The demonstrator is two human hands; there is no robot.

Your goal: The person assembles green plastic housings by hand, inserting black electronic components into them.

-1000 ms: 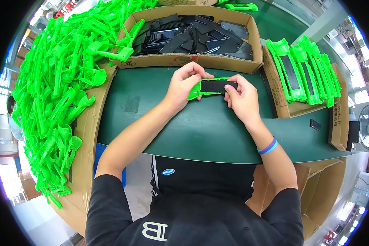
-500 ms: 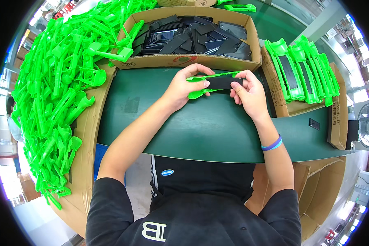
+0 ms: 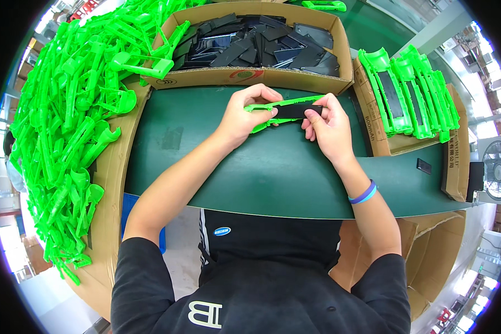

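Frame lies between the hands, over the table, long axis left-right, right end slightly farther from the body. Panel is over the frame's middle, long axis roughly along it but not quite parallel; can't tell if fully seated. Left hand is closed round the frame's left end, thumb tip at the panel's left end. Right hand pinches the panel's right end, thumb on top, other fingers curled; can't tell how much of the frame it also grips. Neither hand is nearer: both touch, opposite ends.
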